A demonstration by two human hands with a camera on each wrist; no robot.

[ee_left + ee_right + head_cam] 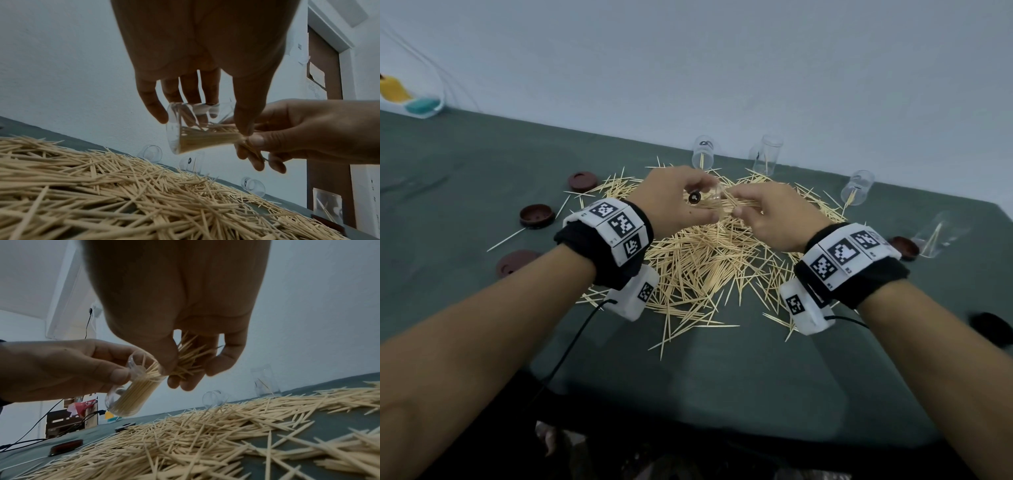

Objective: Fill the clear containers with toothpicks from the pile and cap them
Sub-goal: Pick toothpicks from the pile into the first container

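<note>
My left hand (681,197) grips a clear container (185,129) tilted on its side above the toothpick pile (709,263), its mouth toward my right hand. Many toothpicks lie inside it (133,395). My right hand (760,214) pinches a bunch of toothpicks (187,356) whose tips reach into the container's mouth. Other clear containers sit along the table's far edge: one on its side (702,152), one upright (767,154), one tipped (856,187) and one lying at the right (936,236). Brown caps (582,181) (536,215) (515,262) lie left of the pile, another (904,247) at the right.
A dark green cloth (465,192) covers the table, which meets a pale wall (688,68) at the back. A yellow and teal object in a clear holder (410,99) sits at the far left corner. A black thing (993,325) lies near the right edge.
</note>
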